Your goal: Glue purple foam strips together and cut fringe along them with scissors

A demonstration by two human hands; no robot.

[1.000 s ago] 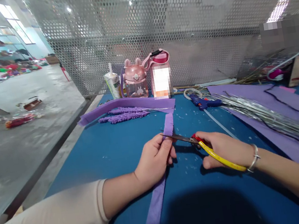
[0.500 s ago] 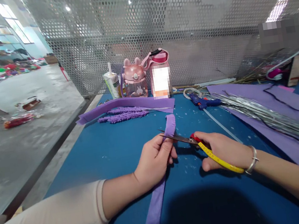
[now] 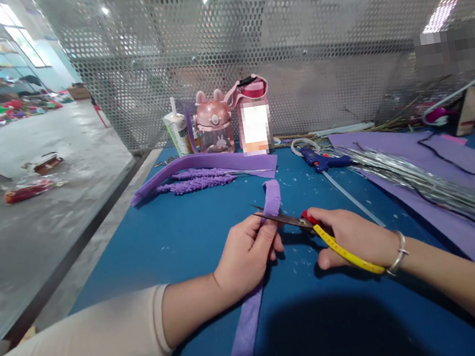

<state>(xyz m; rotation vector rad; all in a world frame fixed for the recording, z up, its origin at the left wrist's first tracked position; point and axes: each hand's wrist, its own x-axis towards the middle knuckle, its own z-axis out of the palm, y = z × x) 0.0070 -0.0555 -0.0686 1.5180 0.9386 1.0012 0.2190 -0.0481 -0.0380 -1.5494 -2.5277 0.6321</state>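
Note:
My left hand is closed, pinching a long purple strip that looks like felt or crepe paper. The strip's upper end stands above my fingers with a fine-cut edge, and its lower end trails down over the table. Scissors with red on the handle and dark blades are in my right hand, whose fingers are wrapped round the handles. The slightly parted blades lie across the strip just above my left fingertips. A yellow measuring tape lies along my right hand, from the scissors to the bracelet.
Behind my hands lie a wide purple strip and fuzzy purple stems. A pink cup, a pink bottle and a drink carton stand by the perforated metal panel. To the right are a blue glue gun and wires.
Both hands and the scissors hold nearly the same place. The left end of the wide purple strip at the back has shifted slightly right and down.

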